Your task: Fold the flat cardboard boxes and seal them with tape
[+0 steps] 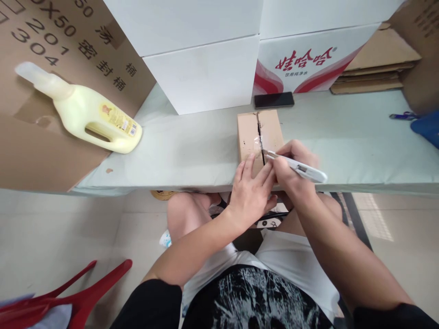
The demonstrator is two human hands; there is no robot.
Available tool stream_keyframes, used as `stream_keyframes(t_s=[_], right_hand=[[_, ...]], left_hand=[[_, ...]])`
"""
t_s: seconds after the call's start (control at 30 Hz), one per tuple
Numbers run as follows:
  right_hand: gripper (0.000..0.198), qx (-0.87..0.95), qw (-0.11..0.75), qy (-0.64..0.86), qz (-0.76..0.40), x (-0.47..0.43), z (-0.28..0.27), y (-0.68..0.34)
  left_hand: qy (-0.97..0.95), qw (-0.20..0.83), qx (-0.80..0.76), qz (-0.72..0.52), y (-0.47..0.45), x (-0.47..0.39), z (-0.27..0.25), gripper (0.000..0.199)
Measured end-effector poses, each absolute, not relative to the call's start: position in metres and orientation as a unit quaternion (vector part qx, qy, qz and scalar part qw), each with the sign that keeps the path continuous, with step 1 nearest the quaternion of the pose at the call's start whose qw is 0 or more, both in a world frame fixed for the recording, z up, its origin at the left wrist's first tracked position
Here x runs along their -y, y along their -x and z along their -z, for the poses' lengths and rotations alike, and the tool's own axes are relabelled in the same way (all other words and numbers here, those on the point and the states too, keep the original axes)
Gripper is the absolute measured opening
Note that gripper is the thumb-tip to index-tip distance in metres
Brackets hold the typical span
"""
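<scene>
The right hand (291, 167) has its fingers (297, 148) closed around a white plastic utility knife (297, 167), the blade tip set into the taped seam on top of a small brown cardboard box (259, 132), apparently to slit the clear tape. The left hand (252, 194) lies flat with fingers spread against the box's near end, seemingly steadying it; it grips nothing. The box sits at the near edge of the pale green tabletop (192, 151). Beyond it lie a black phone (274, 99) and white cartons (206, 73); a yellow detergent bottle (92, 116) rests to the left.
</scene>
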State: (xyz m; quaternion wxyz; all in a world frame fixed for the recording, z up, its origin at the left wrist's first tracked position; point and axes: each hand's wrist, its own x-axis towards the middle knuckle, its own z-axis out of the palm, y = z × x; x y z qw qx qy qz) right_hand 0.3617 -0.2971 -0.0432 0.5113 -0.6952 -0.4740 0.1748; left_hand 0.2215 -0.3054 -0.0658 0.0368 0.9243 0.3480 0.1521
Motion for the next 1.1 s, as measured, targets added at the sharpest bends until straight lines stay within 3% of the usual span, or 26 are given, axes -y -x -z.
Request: stream_keyframes(t_s=[0.17, 0.23, 0.3, 0.47, 0.63, 0.87, 1.1], right_hand=[[0.013, 0.313, 0.731, 0.570, -0.205, 0.301, 0.056, -0.385], [0.031, 0.297, 0.736, 0.584, -0.169, 0.305, 0.065, -0.403], [0.041, 0.343, 0.651, 0.666, -0.122, 0.309, 0.077, -0.424], [0.035, 0.526, 0.288, 0.800, -0.026, 0.314, 0.115, -0.473], [0.046, 0.572, 0.131, 0.809, -0.038, 0.311, 0.140, -0.484], [0.057, 0.560, 0.095, 0.821, -0.062, 0.305, 0.145, -0.478], [0.061, 0.523, 0.185, 0.826, -0.100, 0.319, 0.133, -0.464]], left_hand=[[-0.912, 0.008, -0.353, -0.207, -0.222, 0.305, 0.076, 0.066], [-0.898, 0.002, -0.362, -0.251, -0.223, 0.304, 0.080, 0.061], [-0.883, 0.006, -0.366, -0.294, -0.223, 0.303, 0.083, 0.061], [-0.861, 0.055, -0.338, -0.377, -0.218, 0.294, 0.081, 0.064], [-0.844, 0.105, -0.336, -0.405, -0.209, 0.279, 0.077, 0.067], [-0.806, 0.166, -0.396, -0.407, -0.195, 0.263, 0.074, 0.058], [-0.573, 0.390, -0.569, -0.443, -0.152, 0.261, 0.087, 0.039]])
